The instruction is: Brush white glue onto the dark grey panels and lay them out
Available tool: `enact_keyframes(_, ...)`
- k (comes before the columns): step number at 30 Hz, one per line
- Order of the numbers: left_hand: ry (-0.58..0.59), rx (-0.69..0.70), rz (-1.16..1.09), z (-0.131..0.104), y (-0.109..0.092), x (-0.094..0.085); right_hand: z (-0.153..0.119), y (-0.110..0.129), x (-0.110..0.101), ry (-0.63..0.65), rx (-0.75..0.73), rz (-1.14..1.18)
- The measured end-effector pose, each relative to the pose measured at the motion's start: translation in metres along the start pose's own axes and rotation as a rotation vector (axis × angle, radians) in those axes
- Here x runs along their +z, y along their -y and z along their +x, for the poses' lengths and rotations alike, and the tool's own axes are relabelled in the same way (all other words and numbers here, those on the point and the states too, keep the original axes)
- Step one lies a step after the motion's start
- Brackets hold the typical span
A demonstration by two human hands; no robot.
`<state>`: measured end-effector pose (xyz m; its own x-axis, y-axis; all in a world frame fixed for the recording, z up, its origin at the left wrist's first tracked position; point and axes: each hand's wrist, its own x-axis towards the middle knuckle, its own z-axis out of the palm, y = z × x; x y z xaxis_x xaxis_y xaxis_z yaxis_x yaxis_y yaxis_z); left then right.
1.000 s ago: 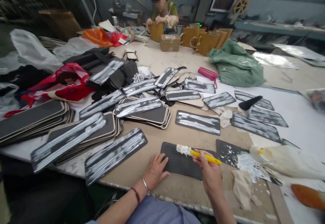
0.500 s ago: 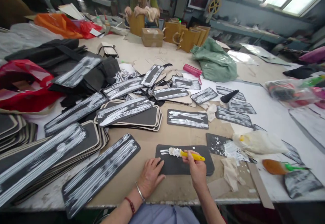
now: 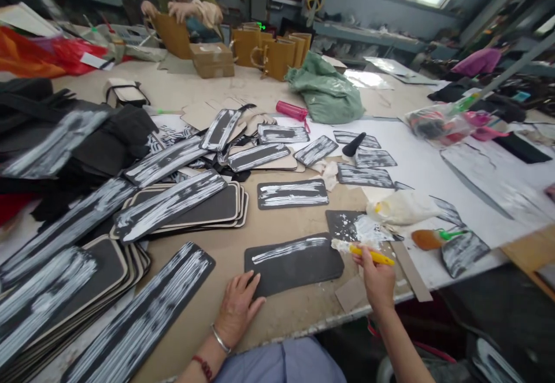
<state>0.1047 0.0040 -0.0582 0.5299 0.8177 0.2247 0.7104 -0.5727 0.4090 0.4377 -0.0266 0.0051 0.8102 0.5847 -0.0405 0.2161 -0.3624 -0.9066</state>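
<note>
My right hand [image 3: 378,276] grips a yellow-handled brush [image 3: 372,254], its bristles coated with white paste. The bristle tip is at the right end of a dark rounded panel [image 3: 295,270]; whether it touches cannot be told. One white streak runs along the panel's upper part. My left hand [image 3: 236,308] lies flat with spread fingers, its fingertips on the panel's lower left edge. Just beyond the brush is a dark board [image 3: 342,225] splashed with white paste. A pale bag with a yellow tip [image 3: 401,206] rests partly over that board.
White-streaked panels [image 3: 143,313] lie around the table, some on stacks of light-edged panels [image 3: 229,201]. An orange bottle with a green nozzle [image 3: 429,238] stands near the right edge. Across the table, a person [image 3: 186,7] holds a brown bag [image 3: 171,33] beside a cardboard box [image 3: 212,59].
My right hand has drawn the brush rightward across the panel, lengthening the white streak to its right end. My left hand stays at the panel's left edge. The whole view has turned right.
</note>
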Motion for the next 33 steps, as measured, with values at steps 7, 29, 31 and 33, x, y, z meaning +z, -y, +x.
enact_keyframes(7, 0.041, 0.052, -0.089, 0.004, 0.010, -0.010, -0.047, 0.008, -0.025, -0.015, -0.207, -0.261)
enact_keyframes(29, 0.185, 0.130, -0.275, 0.024, 0.035, -0.019, -0.152, 0.022, 0.082, 0.369, -0.059, 0.090)
enact_keyframes(31, 0.206, 0.147, -0.212, 0.020, 0.031, -0.022, -0.141, 0.016, 0.070, 0.301, -0.074, 0.039)
enact_keyframes(33, 0.198, 0.154, -0.172, 0.018, 0.026, -0.026, -0.127, 0.011, 0.057, 0.239, -0.074, 0.001)
